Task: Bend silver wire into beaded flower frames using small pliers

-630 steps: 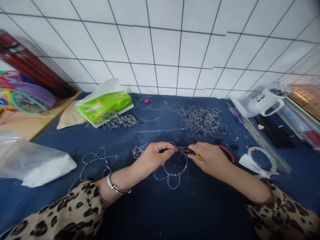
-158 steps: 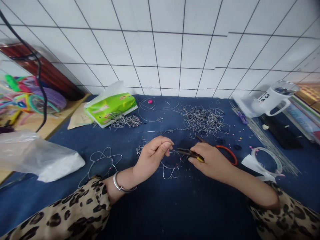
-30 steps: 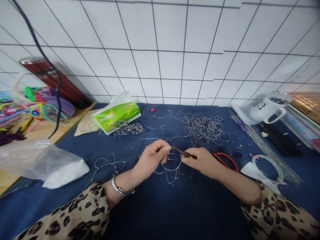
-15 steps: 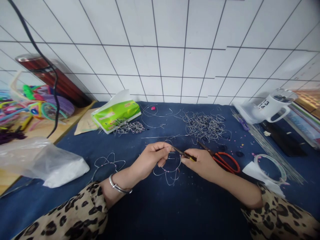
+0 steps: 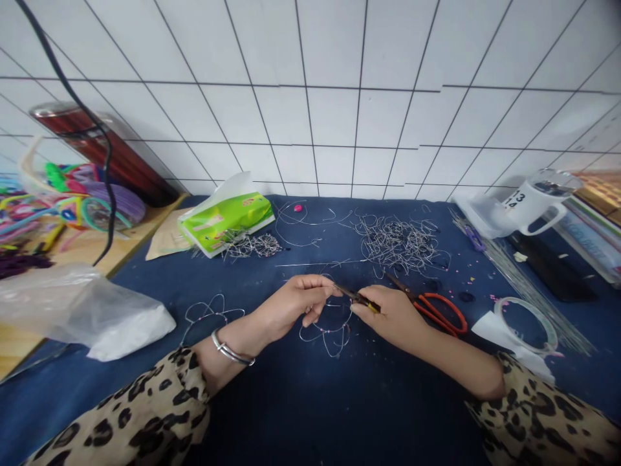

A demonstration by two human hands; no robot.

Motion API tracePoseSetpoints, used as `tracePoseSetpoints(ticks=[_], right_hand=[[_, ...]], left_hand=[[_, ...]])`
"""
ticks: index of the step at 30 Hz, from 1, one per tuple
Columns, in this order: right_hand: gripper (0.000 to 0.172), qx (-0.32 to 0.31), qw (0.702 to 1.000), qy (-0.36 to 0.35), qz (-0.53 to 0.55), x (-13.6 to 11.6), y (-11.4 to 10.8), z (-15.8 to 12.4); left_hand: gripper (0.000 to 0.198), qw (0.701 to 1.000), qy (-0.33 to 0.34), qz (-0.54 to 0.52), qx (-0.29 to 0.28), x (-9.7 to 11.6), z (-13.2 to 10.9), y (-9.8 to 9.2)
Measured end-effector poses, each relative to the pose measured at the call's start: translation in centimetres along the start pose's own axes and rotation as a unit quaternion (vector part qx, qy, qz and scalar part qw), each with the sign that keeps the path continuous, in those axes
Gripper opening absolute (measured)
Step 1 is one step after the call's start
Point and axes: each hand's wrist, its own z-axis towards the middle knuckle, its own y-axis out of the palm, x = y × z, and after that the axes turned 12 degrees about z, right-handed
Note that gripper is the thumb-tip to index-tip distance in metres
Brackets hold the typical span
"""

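Observation:
Held closed around its handles, the pliers [image 5: 356,297] sit in my right hand [image 5: 394,316], jaws pointing left. My left hand [image 5: 301,304], a silver bangle on its wrist, pinches a wire at the tip of those jaws; most of that wire is hidden by the fingers. Just below hangs or lies a looped wire shape with small pink beads [image 5: 324,330]; whether it joins the pinched wire I cannot tell. Another looped wire shape [image 5: 212,315] rests on the blue cloth [image 5: 310,408], left of my left wrist.
Beyond my hands lie a tangled wire pile [image 5: 398,243], a smaller bundle [image 5: 255,245] and a green tissue pack [image 5: 226,223]. Red-handled scissors [image 5: 442,315] are close by my right hand. Farther right are a wire coil [image 5: 550,333], straight wires [image 5: 538,294] and a white mug [image 5: 531,206].
Both hands keep nearly the same place and grip, with the plier jaws still at my left fingertips. The view has shifted very slightly.

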Motion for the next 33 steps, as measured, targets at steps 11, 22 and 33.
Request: tracePoseSetpoints(ticks=[11, 22, 33], right_hand=[[0.027, -0.002, 1.0, -0.006, 0.017, 0.0, -0.2, 0.1], [0.023, 0.022, 0.999, -0.012, -0.023, -0.1, -0.4, 0.1], [0.023, 0.071, 0.952, -0.124, -0.272, 0.3, -0.6, -0.1]], left_hand=[[0.018, 0.999, -0.003, -0.021, -0.027, -0.1, 0.0, 0.0], [0.013, 0.997, 0.03, 0.009, 0.065, -0.4, 0.0, 0.6], [0.016, 0.982, 0.058, 0.111, 0.144, -0.5, 0.0, 0.9]])
